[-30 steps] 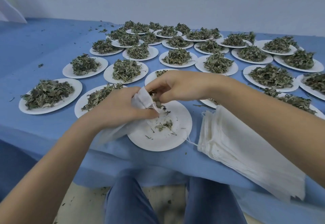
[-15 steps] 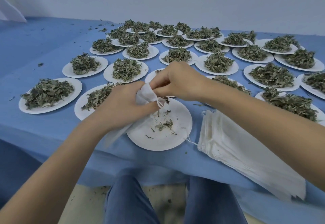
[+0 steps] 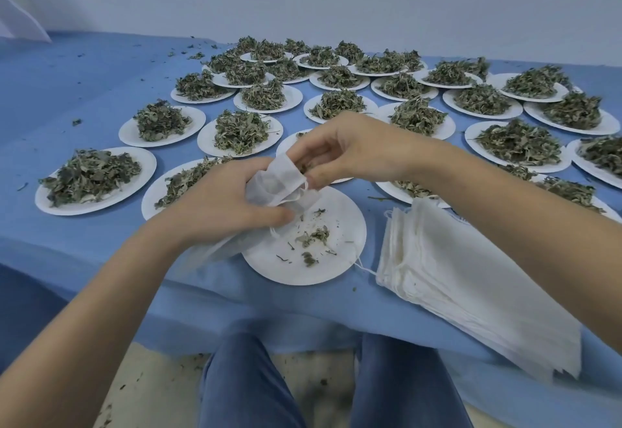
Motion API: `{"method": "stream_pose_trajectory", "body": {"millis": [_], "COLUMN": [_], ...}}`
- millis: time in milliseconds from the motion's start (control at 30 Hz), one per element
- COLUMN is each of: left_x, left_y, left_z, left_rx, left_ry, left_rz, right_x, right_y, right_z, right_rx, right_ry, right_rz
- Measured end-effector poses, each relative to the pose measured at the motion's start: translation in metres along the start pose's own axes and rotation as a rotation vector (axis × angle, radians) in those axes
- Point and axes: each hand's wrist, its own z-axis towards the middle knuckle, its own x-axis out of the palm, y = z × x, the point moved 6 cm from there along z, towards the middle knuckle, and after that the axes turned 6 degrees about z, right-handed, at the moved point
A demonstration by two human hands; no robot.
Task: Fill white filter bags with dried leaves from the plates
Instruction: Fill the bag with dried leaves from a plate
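My left hand [image 3: 222, 205] grips a white filter bag [image 3: 279, 182] by its neck, mouth turned up and to the right. My right hand [image 3: 340, 151] pinches dried leaves at the bag's mouth, fingertips touching the rim. Both hands hover over a nearly bare white plate [image 3: 336, 266] with a few leaf crumbs. The bag's lower part trails down and left under my left wrist. A stack of flat unfilled filter bags [image 3: 471, 296] lies to the right of that plate.
Many white plates heaped with dried leaves [image 3: 518, 141] cover the blue tablecloth [image 3: 84, 84] from left to far right. Another heaped plate [image 3: 94, 178] sits at the near left. My knees in blue jeans [image 3: 249, 384] are below the table edge.
My right hand lifted from the plate to the bag's mouth with leaves. My left hand raised the bag slightly and tilted its opening upward.
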Motion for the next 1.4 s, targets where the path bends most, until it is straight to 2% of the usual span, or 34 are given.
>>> {"method": "stream_pose_trajectory", "body": {"millis": [133,267,333,433,533,567,733,833,900,1033,1133,1233,1333,1400], "left_x": [0.001,0.0,0.001,0.0,-0.003,-0.003,-0.003,-0.004,-0.005,-0.007,-0.015,-0.021,-0.02,-0.019], "left_y": [0.0,-0.007,-0.01,-0.009,-0.003,-0.002,-0.011,-0.016,-0.019,-0.021,-0.018,-0.012,-0.001,0.009], "left_z": [-0.001,0.001,0.003,0.003,0.005,0.005,0.005,0.003,0.002,-0.001,-0.002,-0.005,-0.005,-0.005], "left_rx": [0.033,0.046,0.034,-0.003,-0.048,-0.056,-0.045,-0.023,-0.012,-0.024,-0.026,-0.024,-0.038,-0.09], "left_ry": [0.039,-0.02,-0.045,-0.034,-0.023,-0.025,-0.106,-0.176,-0.186,-0.135,-0.16,-0.177,-0.175,-0.141], "left_rz": [0.01,0.007,-0.015,-0.09,-0.087,-0.066,-0.109,-0.092,-0.088,-0.159,-0.01,0.146,0.162,0.164], "right_x": [-0.001,0.005,0.011,0.013,0.018,0.018,0.009,0.013,0.015,0.021,0.019,0.006,0.0,-0.006], "right_y": [-0.001,0.008,0.01,0.012,0.015,0.018,0.031,0.033,0.035,0.029,0.035,0.035,0.032,0.025], "right_z": [-0.001,0.001,0.001,0.0,-0.002,-0.002,0.002,0.003,0.005,0.007,0.001,-0.001,-0.005,-0.01], "right_rx": [0.004,-0.16,-0.211,-0.185,-0.116,-0.113,-0.237,-0.259,-0.241,-0.134,-0.14,-0.137,-0.132,-0.147], "right_ry": [-0.03,-0.195,-0.221,-0.147,0.062,0.082,-0.217,-0.292,-0.272,0.004,0.068,-0.032,-0.142,-0.276], "right_rz": [0.076,-0.347,-0.421,-0.433,-0.435,-0.446,-0.606,-0.552,-0.511,-0.563,-0.446,-0.376,-0.292,-0.18]}}
